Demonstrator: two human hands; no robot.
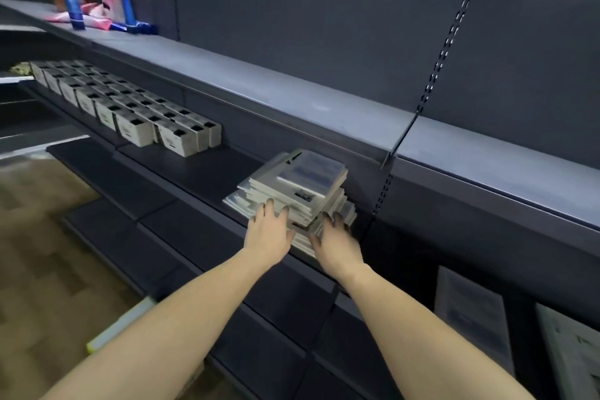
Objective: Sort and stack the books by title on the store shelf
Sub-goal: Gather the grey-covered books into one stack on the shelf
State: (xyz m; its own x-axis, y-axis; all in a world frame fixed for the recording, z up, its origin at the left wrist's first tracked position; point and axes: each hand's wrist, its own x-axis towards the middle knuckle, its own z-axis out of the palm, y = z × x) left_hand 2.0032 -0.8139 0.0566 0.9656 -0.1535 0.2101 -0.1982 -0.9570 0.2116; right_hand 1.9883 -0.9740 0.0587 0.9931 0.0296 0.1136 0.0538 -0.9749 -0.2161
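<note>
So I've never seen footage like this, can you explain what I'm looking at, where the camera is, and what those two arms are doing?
There is no machine: these are a person's two bare arms, filmed by a wide-angle camera worn on the head, looking forward and down. The left hand and right hand reach to an uneven stack of books on a dark store shelf. Their fingers touch the stack's near side; neither has a grip on a book yet. Further left stand rows of small white boxes. The shelf above holds tubes of some product.

left of book stack (293, 191): bare shelf (201, 172) | beyond: white boxes (136, 117) | above: upper shelf (292, 88)
</note>
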